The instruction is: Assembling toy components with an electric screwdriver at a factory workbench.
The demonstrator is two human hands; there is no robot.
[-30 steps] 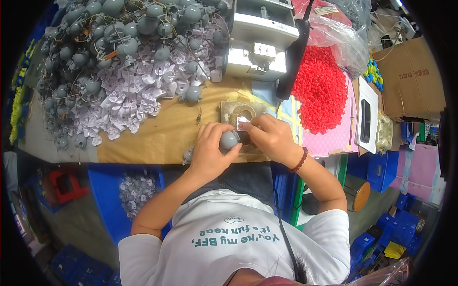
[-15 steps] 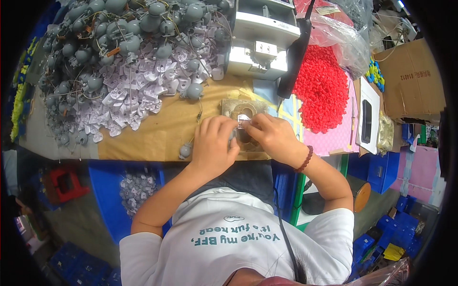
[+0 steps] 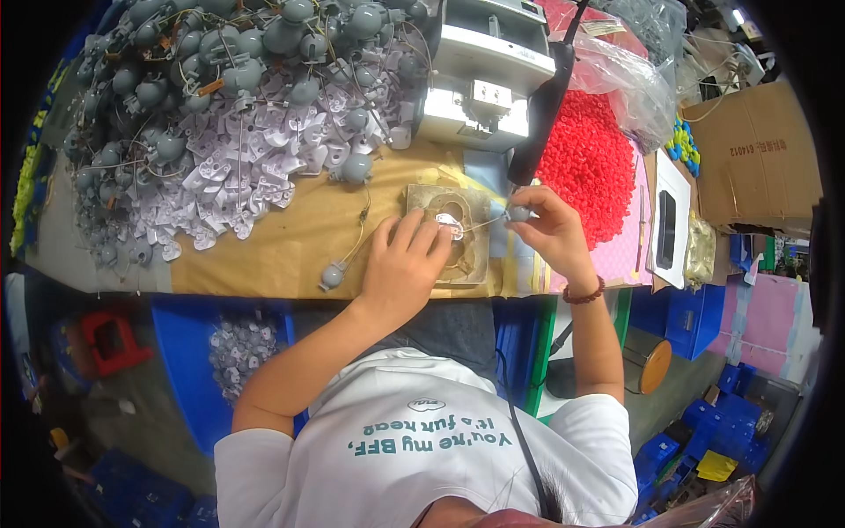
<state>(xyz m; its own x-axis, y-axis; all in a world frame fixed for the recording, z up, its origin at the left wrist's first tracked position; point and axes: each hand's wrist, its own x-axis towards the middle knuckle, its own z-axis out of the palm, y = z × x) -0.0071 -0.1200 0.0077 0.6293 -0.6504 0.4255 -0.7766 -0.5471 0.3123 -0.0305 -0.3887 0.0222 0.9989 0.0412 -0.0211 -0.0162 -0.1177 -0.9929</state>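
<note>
A metal fixture block (image 3: 480, 255) with a rounded hollow lies before me, and a small white plastic piece (image 3: 451, 225) sits in it. My left hand (image 3: 405, 268) rests over the block's left side, fingers bent, its fingertips at the white piece. To the right of the block, my right hand (image 3: 554, 233) pinches a grey ball-shaped part (image 3: 519, 213) between thumb and fingers. A thin wire stretches from that part to the white piece. Another grey ball part (image 3: 332, 275) with a wire lies left of my left hand.
Grey ball parts (image 3: 242, 75) with wires are heaped over white plastic pieces (image 3: 238, 176) at the left. A white machine (image 3: 475, 119) stands behind the fixture. Small red parts (image 3: 590, 167) are piled right, beside a cardboard box (image 3: 757, 158). A blue bin (image 3: 180, 352) is below the table edge.
My right hand has moved right, away from the fixture, with the grey ball part in its fingers and the wire drawn out. My left hand has stayed near the white piece.
</note>
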